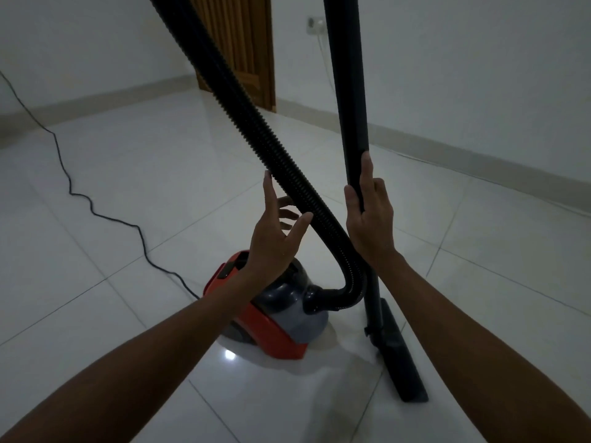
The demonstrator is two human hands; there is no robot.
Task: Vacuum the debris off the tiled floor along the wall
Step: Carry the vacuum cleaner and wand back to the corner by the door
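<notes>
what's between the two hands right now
In the head view, the ribbed black hose runs diagonally between the open left hand and the right hand, which is closed on the upright wand.

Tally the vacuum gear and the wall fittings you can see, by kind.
Canister body: 1
Ribbed hose: 1
Rigid tube: 1
Floor nozzle: 1
Black power cord: 1
Wall socket: 1
Wooden door: 1
Total: 7
</notes>
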